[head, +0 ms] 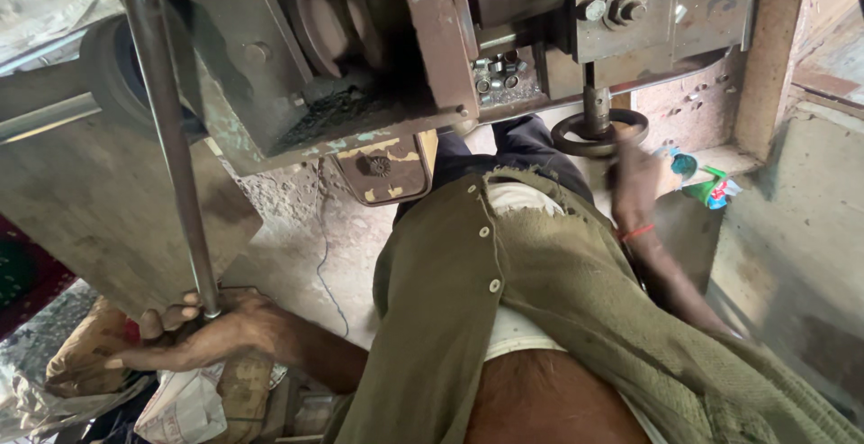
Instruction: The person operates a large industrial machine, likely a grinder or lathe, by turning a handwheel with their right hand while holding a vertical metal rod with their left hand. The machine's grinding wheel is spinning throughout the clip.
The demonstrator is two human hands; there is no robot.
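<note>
Head view, looking down: the left hand (202,331) grips the lower end of a long steel rod (166,129) running nearly upright, tilted slightly. The blurred right hand (634,183) touches a black handwheel (598,131); grip unclear. A green-and-red packet (711,188) lies just right of it.

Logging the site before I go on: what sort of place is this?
Probably a small metalworking shop: a heavy worn machine overhead, loose nuts on its ledge, a handwheel, a long steel rod.
</note>
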